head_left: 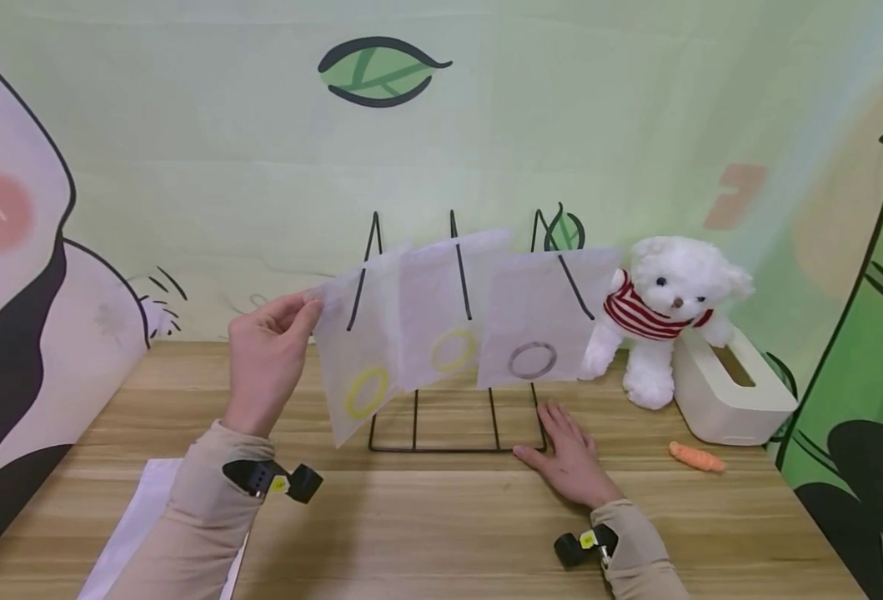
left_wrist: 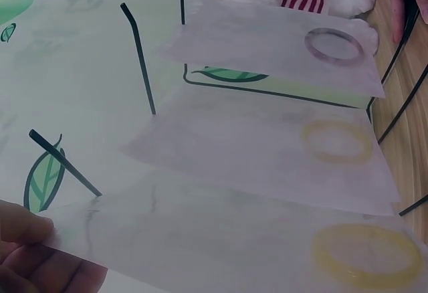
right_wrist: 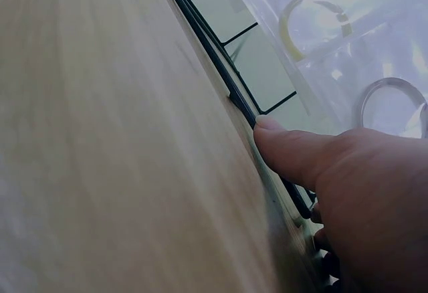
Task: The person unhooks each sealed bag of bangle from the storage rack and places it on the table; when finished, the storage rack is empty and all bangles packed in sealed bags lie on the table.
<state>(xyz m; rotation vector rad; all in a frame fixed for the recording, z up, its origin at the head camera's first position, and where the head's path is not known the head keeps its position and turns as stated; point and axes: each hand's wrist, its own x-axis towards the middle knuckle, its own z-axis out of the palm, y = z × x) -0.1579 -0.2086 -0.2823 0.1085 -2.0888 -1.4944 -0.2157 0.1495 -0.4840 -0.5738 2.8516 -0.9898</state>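
Observation:
A black wire display rack (head_left: 441,451) stands on the wooden table, with three translucent bags hanging from its prongs. The left bag (head_left: 343,333) contains a yellow ring-shaped bangle (left_wrist: 321,266), the middle bag (head_left: 429,292) a paler yellow one, and the right bag (head_left: 531,300) a grey one (right_wrist: 364,106). My left hand (head_left: 272,358) pinches the left bag's upper outer corner between thumb and fingers; the bag slants outward. At the rack's front right corner, my right hand (head_left: 572,458) rests with its thumb touching the base wire and its fingers stretched out along the side.
A white teddy bear (head_left: 649,333) in a striped shirt leans by a white tissue box (head_left: 734,408) at the right. In front of them lies a small orange object (head_left: 696,457). White paper (head_left: 137,517) lies partly under the left forearm. Behind hangs a printed backdrop (head_left: 208,167).

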